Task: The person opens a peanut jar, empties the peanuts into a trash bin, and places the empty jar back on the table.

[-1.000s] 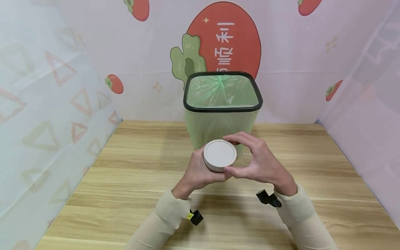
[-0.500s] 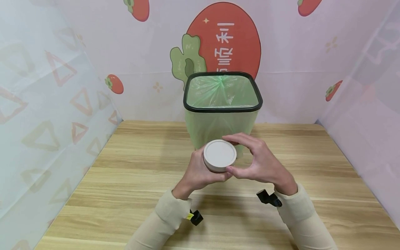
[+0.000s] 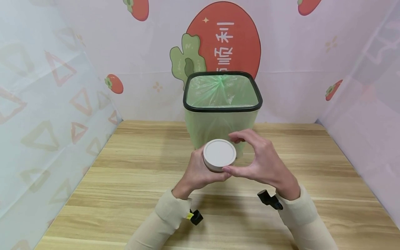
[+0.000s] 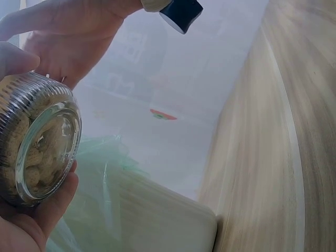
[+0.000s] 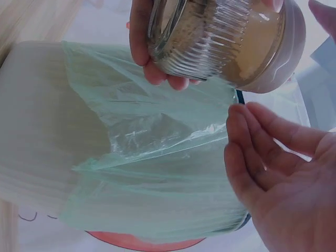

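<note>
A ribbed glass jar [image 5: 210, 39] with pale brown, nut-like pieces inside is capped by a round off-white lid [image 3: 219, 153]. My left hand [image 3: 200, 170] grips the jar's body from the left, its fingers wrapped beneath. In the left wrist view the jar's clear base [image 4: 50, 152] faces the camera. At the lid's right side, my right hand [image 3: 260, 159] is spread in a C shape. Its thumb tip is right at the lid's near edge, while the other fingers [image 5: 244, 136] stand off from the lid, slightly bent, with a gap showing.
Behind the hands stands a pale green trash bin [image 3: 218, 125] with a black rim and a thin green plastic liner [image 5: 163, 142]. The wood-grain table [image 3: 134, 173] is bordered by patterned cloth walls [image 3: 150, 100]. Both wrists carry small black cameras [image 3: 270, 199].
The right fingers have come away from the lid's far edge, lifting slightly up and right, and the hand has widened. The left hand and the jar stay almost where they were.
</note>
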Tool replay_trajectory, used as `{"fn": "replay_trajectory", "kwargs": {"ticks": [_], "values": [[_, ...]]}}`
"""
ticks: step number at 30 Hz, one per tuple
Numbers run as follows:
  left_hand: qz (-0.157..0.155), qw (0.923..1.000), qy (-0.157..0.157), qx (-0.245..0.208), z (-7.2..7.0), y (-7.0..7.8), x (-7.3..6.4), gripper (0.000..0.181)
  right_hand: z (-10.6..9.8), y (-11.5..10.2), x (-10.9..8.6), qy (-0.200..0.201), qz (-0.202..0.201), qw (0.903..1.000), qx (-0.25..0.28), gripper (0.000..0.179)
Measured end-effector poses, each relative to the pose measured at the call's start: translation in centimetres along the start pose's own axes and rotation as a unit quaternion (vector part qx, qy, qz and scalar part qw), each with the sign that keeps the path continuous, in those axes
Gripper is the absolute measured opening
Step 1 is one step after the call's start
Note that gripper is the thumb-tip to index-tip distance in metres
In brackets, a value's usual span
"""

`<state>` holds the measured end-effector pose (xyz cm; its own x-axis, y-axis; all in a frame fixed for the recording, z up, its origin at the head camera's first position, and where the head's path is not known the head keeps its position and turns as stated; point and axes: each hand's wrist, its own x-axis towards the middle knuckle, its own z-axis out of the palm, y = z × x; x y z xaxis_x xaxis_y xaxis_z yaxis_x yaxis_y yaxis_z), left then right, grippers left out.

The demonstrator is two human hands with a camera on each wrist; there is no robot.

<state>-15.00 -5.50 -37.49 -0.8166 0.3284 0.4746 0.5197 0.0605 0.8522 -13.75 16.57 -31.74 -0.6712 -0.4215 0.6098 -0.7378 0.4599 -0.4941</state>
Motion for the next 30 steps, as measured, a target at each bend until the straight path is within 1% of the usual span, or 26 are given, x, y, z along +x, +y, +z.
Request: {"fn": "replay_trajectory", "kwargs": {"ticks": [4,11,17,22,30], "values": [[0.001,1.0,0.003,0.006,-0.03,0.01,-0.05,0.076,0.07,-0.3,-0.01,0.013,-0.001,0.9998,-0.018,0.073],[0.004,0.9999,0.002,0.012,-0.07,-0.05,-0.06,0.077,0.47,-0.5,0.06,0.018,0.001,0.9996,-0.023,0.069],[0.002,0.9999,-0.001,0.015,-0.07,-0.04,0.01,0.076,0.66,-0.39,0.11,0.025,-0.007,0.9992,-0.03,0.066],[-0.006,0.9999,-0.002,0.014,-0.06,0.11,-0.02,0.076,0.74,-0.22,0.15,0.026,-0.012,0.9993,-0.024,0.064],[-0.01,0.9999,0.0,0.011,-0.01,0.08,-0.07,0.077,0.77,-0.11,0.17,0.021,-0.015,0.9996,-0.015,0.063]]}}
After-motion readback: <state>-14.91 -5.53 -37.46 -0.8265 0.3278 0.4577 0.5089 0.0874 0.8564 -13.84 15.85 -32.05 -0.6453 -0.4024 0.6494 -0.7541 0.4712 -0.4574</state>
